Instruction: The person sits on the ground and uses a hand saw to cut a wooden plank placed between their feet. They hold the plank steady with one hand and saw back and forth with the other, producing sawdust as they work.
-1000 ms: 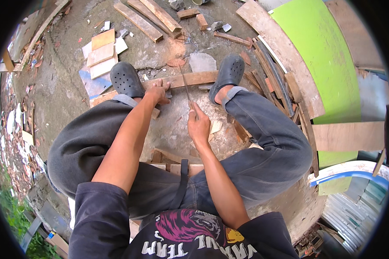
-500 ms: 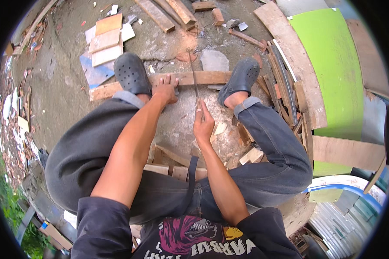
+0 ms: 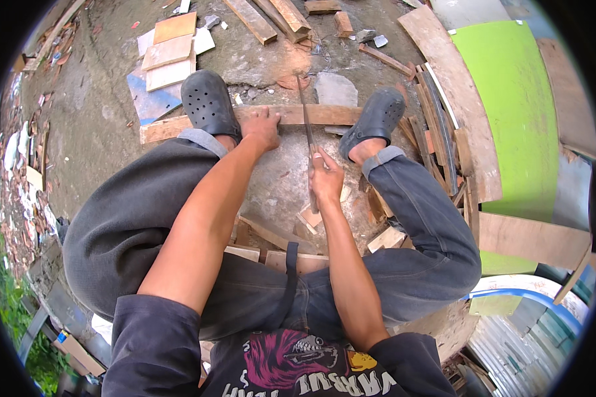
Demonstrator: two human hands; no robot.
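A long wooden plank [image 3: 328,114] lies crosswise on the ground between my feet. Over it, near its middle, my left hand [image 3: 261,129] presses down, fingers across the top and thumb at the near edge. My right hand [image 3: 326,177] is closed around the handle of a hand saw. Its thin blade [image 3: 306,114] shows almost edge-on, pointing away from me across the plank, just right of my left hand. Whether the teeth are inside a cut cannot be made out. My left clog [image 3: 208,102] rests on the plank; my right clog [image 3: 375,121] is by its right end.
Flat wood pieces [image 3: 170,56] are stacked at the far left, beside longer beams [image 3: 250,20]. A grey stone slab [image 3: 336,89] lies beyond the plank. Scrap strips [image 3: 437,126] and a green panel [image 3: 510,112] line the right side. Small offcuts [image 3: 385,238] lie between my legs.
My right hand has shifted a little forward and to the right, and the lower end of the saw now shows below it. My left hand stays on the plank. The view has moved slightly.
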